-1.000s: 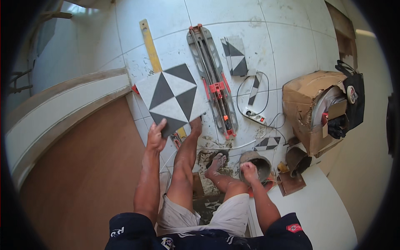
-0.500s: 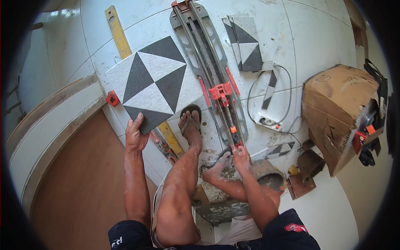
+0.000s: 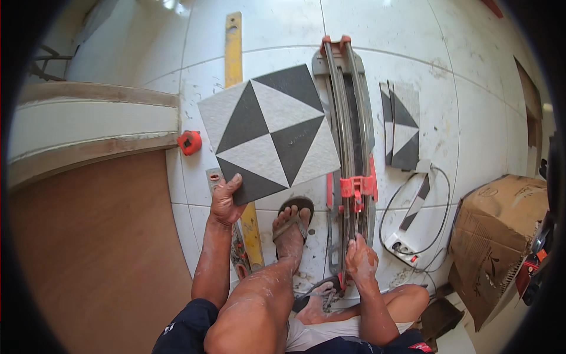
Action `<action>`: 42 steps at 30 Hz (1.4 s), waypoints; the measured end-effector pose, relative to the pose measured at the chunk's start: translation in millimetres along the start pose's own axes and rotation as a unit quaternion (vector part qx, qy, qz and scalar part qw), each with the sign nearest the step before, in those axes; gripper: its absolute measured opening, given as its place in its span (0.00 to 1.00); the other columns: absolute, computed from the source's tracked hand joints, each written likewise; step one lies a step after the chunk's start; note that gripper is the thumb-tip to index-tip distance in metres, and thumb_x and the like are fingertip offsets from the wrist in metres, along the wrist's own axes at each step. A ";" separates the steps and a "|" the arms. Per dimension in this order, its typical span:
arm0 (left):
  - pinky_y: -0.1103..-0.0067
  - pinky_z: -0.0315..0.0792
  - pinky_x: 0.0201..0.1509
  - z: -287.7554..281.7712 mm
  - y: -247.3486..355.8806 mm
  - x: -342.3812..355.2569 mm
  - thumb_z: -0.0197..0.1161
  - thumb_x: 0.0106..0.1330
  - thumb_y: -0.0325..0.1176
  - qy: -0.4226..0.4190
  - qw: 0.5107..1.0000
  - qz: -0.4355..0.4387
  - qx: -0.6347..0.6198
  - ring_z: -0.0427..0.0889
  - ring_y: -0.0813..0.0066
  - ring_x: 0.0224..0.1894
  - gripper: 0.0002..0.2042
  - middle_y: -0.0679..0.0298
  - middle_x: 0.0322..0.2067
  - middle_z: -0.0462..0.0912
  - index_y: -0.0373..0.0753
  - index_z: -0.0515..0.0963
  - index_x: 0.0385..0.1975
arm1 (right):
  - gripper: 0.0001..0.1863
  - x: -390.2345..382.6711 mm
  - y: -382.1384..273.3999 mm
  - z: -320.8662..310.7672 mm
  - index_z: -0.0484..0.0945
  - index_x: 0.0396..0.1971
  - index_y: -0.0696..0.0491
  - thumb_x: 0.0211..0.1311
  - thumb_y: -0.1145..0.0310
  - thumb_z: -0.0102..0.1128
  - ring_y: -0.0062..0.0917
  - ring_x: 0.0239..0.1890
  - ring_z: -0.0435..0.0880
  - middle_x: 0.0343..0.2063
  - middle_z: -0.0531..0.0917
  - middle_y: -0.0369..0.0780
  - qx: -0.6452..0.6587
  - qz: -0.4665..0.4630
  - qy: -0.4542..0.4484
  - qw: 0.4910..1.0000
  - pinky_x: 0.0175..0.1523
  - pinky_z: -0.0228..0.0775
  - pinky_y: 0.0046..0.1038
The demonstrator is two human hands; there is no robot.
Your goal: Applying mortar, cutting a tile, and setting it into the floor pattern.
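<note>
A square tile [image 3: 270,133] with black and pale grey triangles is held up in my left hand [image 3: 226,203], thumb on top at its near-left corner. The fingers underneath are hidden. The tile's right edge overlaps the left side of a long manual tile cutter [image 3: 341,112], which lies on the floor with twin metal rails and a red carriage [image 3: 358,186]. My right hand [image 3: 361,261] is closed around the cutter's handle, nearer to me than the carriage. Its grip covers most of the handle.
A yellow level [image 3: 233,50] lies partly under the tile, with a red tape measure [image 3: 189,143] to the left. Right of the cutter are cut tile pieces [image 3: 407,141], a power strip [image 3: 404,251] with looping cable, and a cardboard box [image 3: 492,227]. My sandalled foot [image 3: 290,233] stands between tile and cutter.
The whole view has turned and shifted. My left hand has brought the tile rightward, over the cutter's side. My right hand has moved farther up the handle, closer to the red carriage.
</note>
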State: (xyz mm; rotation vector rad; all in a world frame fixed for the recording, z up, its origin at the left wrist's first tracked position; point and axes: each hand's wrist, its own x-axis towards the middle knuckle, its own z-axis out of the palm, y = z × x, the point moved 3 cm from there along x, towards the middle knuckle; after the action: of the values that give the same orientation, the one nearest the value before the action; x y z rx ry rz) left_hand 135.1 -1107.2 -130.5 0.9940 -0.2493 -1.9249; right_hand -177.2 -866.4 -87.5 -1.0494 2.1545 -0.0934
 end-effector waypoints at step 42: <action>0.77 0.82 0.48 -23.7 -2.4 67.6 0.62 0.77 0.34 -0.059 0.989 -0.093 0.101 0.87 0.78 0.41 0.10 0.66 0.41 0.88 0.38 0.79 0.52 | 0.27 -20.4 -16.5 -32.4 0.72 0.55 0.63 0.53 0.71 0.59 0.50 0.51 0.80 0.47 0.80 0.55 -0.044 -0.101 0.097 0.989 0.57 0.73 0.46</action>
State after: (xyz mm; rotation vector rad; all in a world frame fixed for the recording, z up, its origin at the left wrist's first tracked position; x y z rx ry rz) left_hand 134.1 -1155.3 -183.7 1.0673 -0.4408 -2.1639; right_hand -178.7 -870.6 -46.0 -1.3571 2.2357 -0.2038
